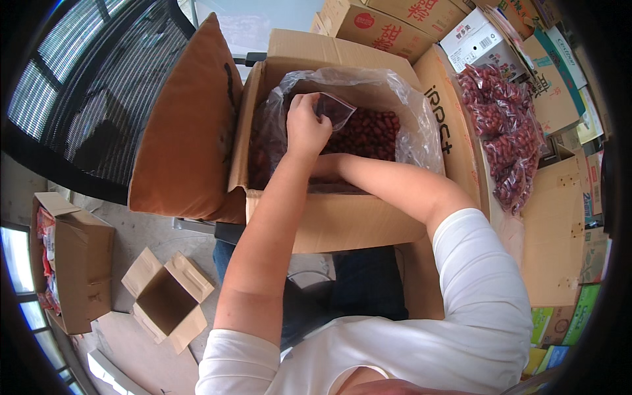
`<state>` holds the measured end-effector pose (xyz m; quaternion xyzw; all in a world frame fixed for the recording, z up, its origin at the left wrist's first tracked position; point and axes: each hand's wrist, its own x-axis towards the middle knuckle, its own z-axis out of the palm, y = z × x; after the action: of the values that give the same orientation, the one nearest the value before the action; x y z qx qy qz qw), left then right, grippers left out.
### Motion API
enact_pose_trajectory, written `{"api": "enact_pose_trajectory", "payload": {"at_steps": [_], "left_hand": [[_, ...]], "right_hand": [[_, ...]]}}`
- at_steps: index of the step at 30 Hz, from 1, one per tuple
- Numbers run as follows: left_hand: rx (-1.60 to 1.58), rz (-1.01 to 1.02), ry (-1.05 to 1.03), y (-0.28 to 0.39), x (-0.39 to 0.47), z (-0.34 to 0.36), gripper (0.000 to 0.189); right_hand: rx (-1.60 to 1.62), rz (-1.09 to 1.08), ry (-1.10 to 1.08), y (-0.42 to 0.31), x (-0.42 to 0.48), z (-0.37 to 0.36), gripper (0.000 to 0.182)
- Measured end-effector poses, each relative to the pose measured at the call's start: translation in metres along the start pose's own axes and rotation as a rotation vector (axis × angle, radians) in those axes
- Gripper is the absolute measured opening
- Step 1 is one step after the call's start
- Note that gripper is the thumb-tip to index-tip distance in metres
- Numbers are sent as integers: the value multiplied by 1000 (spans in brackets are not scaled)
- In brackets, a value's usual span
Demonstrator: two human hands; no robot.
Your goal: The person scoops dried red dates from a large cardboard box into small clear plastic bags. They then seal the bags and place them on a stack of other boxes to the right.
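Observation:
A large cardboard box (345,222) lined with a clear plastic liner (414,128) stands before me, holding many dark red dates (368,131), probably jujubes. Above them my left hand (308,123) grips a small clear zip bag (335,111) by its side, with the bag's edge pointing right. My right hand (328,165) reaches down into the box, below and behind my left wrist. Its fingers are hidden by my left forearm and the liner, so what it touches cannot be seen.
Filled bags of dates (508,128) lie at the right beside stacked cartons (390,24). An orange cushion (187,133) leans against a mesh chair (98,89) on the left. An open carton (168,301) and a carton of packets (81,261) sit on the floor.

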<state>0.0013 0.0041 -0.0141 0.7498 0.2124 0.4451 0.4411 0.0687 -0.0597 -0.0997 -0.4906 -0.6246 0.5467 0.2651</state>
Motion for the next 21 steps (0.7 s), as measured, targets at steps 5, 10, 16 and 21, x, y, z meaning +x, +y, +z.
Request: {"api": "enact_pose_trajectory", "payload": {"at_steps": [5,10,16,21], "left_hand": [[2,9,4,-5,0,3,36],[15,25,1,-9,0,5,37],[-49,15,-83,-5,-1,5,38],[-253,10,-198,9,-1,-4,41]], "right_hand": [[-3,5,-20,4,5,0,39],[-8,14,-49,8,7,5,39],[-67,64,-21,9,-2,8,46],[-86,362,-49,-43,-33,11,59]]}}
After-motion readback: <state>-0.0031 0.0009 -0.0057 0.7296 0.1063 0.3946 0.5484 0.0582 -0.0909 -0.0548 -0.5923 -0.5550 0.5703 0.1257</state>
